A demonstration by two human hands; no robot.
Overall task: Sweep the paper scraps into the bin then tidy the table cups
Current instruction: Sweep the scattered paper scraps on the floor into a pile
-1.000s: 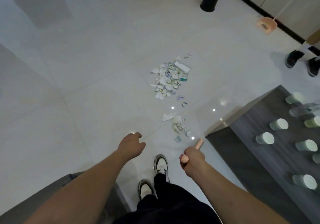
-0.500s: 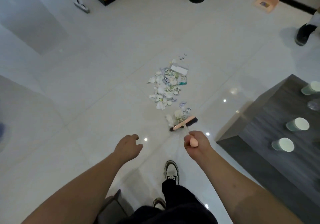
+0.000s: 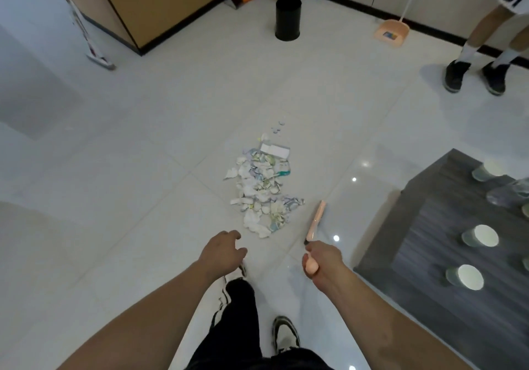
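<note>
The right hand [image 3: 323, 262] is hiding the brush [image 3: 315, 221] handle's middle; the frame's right edge is cutting off 3 cups [image 3: 525, 211].

Both bare forearms are reaching forward and down from the bottom of the view, angling in toward each other. The left hand [image 3: 222, 251] is hanging palm down with its fingers loosely curled and spread, holding nothing, thumb pointing inward. The right hand [image 3: 323, 261] is curling tightly around the rounded end of a pale pink plastic brush handle [image 3: 313, 228], the knuckles facing up and the wrist bending slightly inward; the handle's butt is showing at the thumb side of the fist. Below the arms, two legs in black trousers are standing, the feet in black-and-white trainers, the left foot set ahead of the right.
</note>
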